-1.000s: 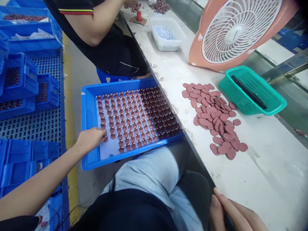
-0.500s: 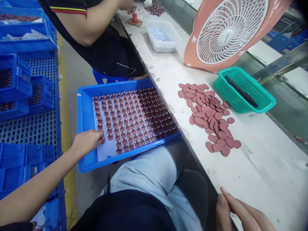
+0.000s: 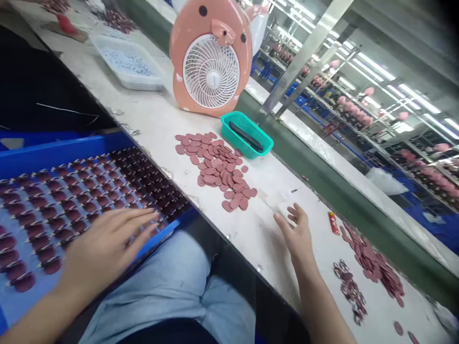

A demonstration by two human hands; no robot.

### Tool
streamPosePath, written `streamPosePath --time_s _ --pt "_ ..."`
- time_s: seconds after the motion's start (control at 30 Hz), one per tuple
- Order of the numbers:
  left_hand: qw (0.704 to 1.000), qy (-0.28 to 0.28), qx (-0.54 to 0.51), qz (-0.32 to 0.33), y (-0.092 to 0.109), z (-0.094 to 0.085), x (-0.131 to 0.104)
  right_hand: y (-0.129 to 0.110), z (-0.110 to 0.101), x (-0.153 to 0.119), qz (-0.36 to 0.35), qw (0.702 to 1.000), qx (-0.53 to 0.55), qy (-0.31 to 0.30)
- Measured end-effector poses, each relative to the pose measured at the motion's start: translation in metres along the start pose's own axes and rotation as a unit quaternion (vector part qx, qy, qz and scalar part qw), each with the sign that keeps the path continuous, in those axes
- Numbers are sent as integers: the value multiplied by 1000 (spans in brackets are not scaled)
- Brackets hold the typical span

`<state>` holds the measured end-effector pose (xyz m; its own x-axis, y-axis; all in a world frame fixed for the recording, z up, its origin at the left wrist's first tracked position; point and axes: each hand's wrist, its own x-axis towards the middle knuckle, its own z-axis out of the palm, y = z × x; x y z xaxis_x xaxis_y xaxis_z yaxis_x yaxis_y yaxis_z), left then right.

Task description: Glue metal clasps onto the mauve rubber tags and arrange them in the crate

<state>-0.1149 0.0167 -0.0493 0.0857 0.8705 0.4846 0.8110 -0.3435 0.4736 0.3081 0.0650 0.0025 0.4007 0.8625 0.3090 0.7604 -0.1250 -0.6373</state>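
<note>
My left hand [image 3: 102, 246] passes over the near side of a blue tray [image 3: 68, 147], fingers stretched out, with nothing visible in them. Rows of reddish-brown oval pieces with small metal fittings [image 3: 55, 224] lie on a pale sheet in that tray; my hand hides part of them. Above the white worktable [image 3: 247, 239], my right hand [image 3: 299, 234] is open, thumb and fingers apart and holding nothing. To its left spreads a loose pile of flat reddish-brown oval pieces [image 3: 218, 167]. Small metal-and-brown parts [image 3: 349, 291] lie in a heap on its right.
A pink animal-shaped fan [image 3: 211, 62] stands behind a green basket [image 3: 247, 136] holding a black bar. A clear tub of small pale pieces [image 3: 129, 64] is farther left. At right are a red-yellow tube [image 3: 333, 223] and more oval pieces [image 3: 376, 263]. A co-worker's dark clothing [image 3: 39, 91] shows at left.
The view has swung right. My left hand has left the oval piece at the tray's left side and moved right across the tray. My right hand has reached forward over the table and its fingers have spread.
</note>
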Motion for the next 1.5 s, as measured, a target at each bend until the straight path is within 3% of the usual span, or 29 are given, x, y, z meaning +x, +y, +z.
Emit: streamPosePath --time_s 0.07,0.1,0.23,0.37,0.5,0.63,0.8,0.9,1.0,1.17,1.27,1.37,1.5 --pt "995 -10 -21 98 42 28 38 8 13 16 18 999 -11 -33" --pt "993 -7 -20 117 59 40 55 10 18 22 20 998 -18 -48" --pt "993 -39 42 105 95 67 97 19 21 38 -3 995 -48 -88" --pt "994 -61 50 74 98 72 103 42 -11 86 0 992 -75 -100" --pt "995 -87 28 44 95 75 103 79 -41 168 79 989 -119 -33" --pt "993 -121 0 -11 98 77 106 105 -40 232 134 982 -131 16" --pt "988 -133 -55 -63 106 74 106 108 -30 254 160 981 -105 14" --pt "986 -133 -73 -75 112 70 106 103 -31 237 164 983 -84 -10" --pt "989 -123 -70 -50 116 67 105 93 -35 197 145 984 -50 -85" --pt "984 -111 -44 132 106 70 97 67 -44 105 112 971 -17 -210" --pt "968 -125 -26 218 92 71 87 45 -48 58 86 974 -9 -207" --pt "957 -108 -43 267 81 71 76 13 -46 15 38 987 18 -153" --pt "958 -44 -129 251 83 66 64 -46 -28 -44 -42 980 120 -156"
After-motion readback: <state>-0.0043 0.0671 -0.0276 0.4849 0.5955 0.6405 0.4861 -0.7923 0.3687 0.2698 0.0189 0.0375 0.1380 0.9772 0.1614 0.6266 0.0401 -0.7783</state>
